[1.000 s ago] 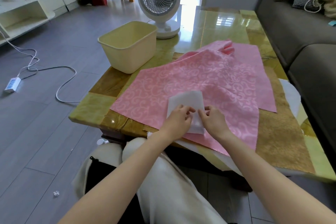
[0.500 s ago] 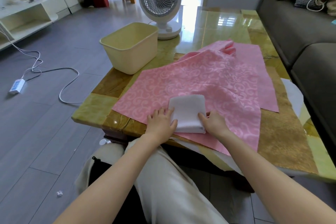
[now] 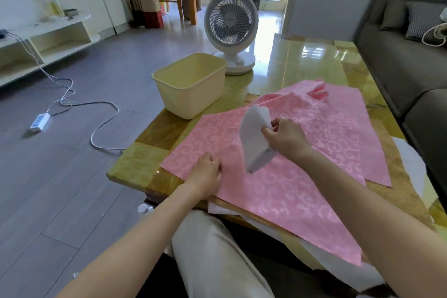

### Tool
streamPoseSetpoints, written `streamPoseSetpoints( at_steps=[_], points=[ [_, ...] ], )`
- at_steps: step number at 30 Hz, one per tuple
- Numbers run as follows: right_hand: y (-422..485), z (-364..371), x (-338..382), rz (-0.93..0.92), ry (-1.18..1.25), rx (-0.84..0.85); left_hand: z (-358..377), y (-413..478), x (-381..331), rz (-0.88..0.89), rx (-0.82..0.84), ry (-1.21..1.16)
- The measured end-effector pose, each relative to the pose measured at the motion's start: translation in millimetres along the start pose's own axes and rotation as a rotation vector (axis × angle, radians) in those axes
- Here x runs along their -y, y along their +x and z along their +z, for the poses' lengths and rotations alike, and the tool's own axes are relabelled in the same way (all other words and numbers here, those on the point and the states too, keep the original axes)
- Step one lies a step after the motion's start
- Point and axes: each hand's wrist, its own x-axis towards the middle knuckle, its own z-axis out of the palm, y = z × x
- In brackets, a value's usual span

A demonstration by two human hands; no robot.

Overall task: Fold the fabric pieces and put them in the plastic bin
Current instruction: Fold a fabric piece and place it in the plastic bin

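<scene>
Since the earlier frame the folded white fabric [image 3: 254, 139], which lay flat between both hands, has been raised off the pink fabric [image 3: 314, 152], and the left hand [image 3: 206, 172] has slid away to the left. The fingers [image 3: 267, 132] of the right hand [image 3: 289, 139] are clamped on the right edge of the folded white fabric, thumb on the side facing the camera. The left hand's fingers are loosely bent and rest on the pink fabric near its left near corner, holding nothing.

The folded white fabric hangs above the middle of the pink fabric. Its long axis is steep: the rounded upper end leans far, toward the plastic bin [image 3: 193, 101], and the lower corner points down and near. Whether that corner touches the pink fabric cannot be told.

The pink fabric is spread flat over the near half of a glossy green and amber table [image 3: 302, 55], with one bunched corner at its far end. More white fabric [image 3: 411, 167] shows beneath it at the right and near edges.

The plastic bin stands upright, mouth open, at the table's left edge, far left of the raised piece. Only flat pink fabric and a strip of table lie between them. A white fan [image 3: 231, 29] stands just beyond the bin.

A grey sofa [image 3: 399, 68] runs close along the table's right side. To the left lies grey floor [image 3: 72, 176], crossed by a cable [image 3: 104, 126] to a power strip [image 3: 40, 122].
</scene>
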Motion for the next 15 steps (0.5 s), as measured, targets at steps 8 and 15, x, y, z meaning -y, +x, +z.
streamPoseSetpoints(
  at_steps=[8, 15],
  points=[
    [58, 7, 54, -0.165, -0.075, -0.083, -94, 53, 40, -0.026, -0.369, 0.082],
    [81, 27, 73, -0.179, -0.082, -0.074, -131, 95, 63, -0.082, -0.368, 0.106]
  ],
)
